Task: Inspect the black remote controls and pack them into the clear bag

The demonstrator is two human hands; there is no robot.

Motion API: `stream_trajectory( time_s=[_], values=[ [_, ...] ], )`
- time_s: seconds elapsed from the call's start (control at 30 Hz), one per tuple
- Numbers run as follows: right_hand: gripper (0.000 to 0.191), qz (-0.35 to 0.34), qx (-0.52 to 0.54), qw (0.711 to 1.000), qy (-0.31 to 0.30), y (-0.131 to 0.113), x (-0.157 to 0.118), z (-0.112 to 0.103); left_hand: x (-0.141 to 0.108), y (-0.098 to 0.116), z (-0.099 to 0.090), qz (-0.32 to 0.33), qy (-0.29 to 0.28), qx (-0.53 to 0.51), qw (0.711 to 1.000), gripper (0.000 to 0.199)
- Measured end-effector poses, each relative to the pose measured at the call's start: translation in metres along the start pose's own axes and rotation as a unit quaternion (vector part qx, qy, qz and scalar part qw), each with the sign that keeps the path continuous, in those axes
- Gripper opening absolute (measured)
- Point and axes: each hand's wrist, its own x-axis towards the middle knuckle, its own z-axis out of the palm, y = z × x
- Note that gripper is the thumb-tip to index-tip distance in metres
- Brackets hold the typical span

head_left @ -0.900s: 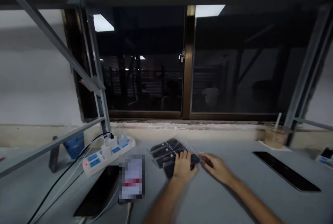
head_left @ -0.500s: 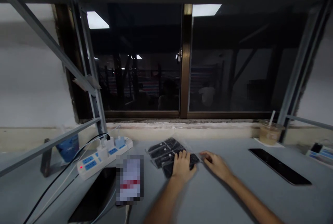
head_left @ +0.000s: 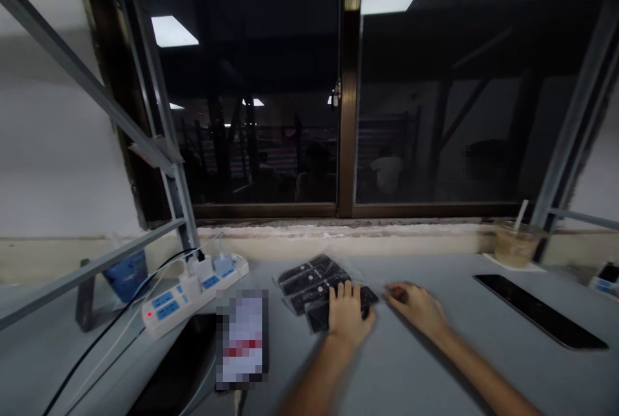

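Several flat black items in clear plastic wrapping (head_left: 309, 279) lie overlapping on the grey table. My left hand (head_left: 349, 313) rests palm down with its fingers spread on the front black packet (head_left: 316, 317). Just to the right of the packets, my right hand (head_left: 416, 305) is curled, with thumb and index finger pressed together by the clear edge of the plastic. What those fingertips pinch, if anything, is too small to make out.
Left of the packets are a phone with a lit, pixelated screen (head_left: 242, 338), a dark tablet (head_left: 176, 364) and a power strip (head_left: 193, 297) with cables. At the right lie a black device (head_left: 539, 311) and an iced drink cup (head_left: 515, 245).
The view has shifted slightly, so the objects at the right sit further right in the picture. Both hands keep nearly the same pose beside and on the packets.
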Motion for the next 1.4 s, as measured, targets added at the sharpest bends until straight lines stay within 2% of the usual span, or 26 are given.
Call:
stream_trajectory(
  time_s=[0.27, 0.5, 0.67, 0.8, 1.07, 1.23, 1.4],
  values=[
    [0.037, -0.004, 0.043, 0.999, 0.011, 0.005, 0.0, 0.008, -0.001, 0.0, -0.002, 0.024, 0.007, 0.007, 1.0, 0.049],
    [0.036, 0.016, 0.111, 0.994, -0.015, 0.004, 0.002, 0.006, -0.006, -0.001, -0.003, 0.034, 0.017, -0.001, 0.999, 0.045],
    [0.033, -0.023, 0.185, 0.982, 0.024, 0.001, 0.004, 0.007, -0.007, -0.002, -0.002, 0.026, 0.025, -0.019, 0.999, 0.047],
    [0.036, -0.024, 0.22, 0.973, 0.069, -0.007, 0.003, 0.008, -0.004, -0.002, -0.001, 0.007, 0.042, -0.023, 0.999, 0.046],
    [0.03, -0.045, 0.261, 0.962, 0.075, -0.024, -0.002, 0.007, -0.001, -0.004, -0.003, 0.005, 0.07, -0.036, 0.997, 0.046],
    [0.023, -0.1, 0.243, 0.961, 0.087, -0.034, -0.008, 0.002, -0.001, -0.004, -0.002, 0.008, 0.075, -0.015, 0.997, 0.052],
    [0.022, -0.204, 0.176, 0.96, 0.07, -0.042, -0.014, -0.009, 0.0, -0.006, -0.003, 0.028, 0.106, 0.01, 0.994, 0.037]
  ],
)
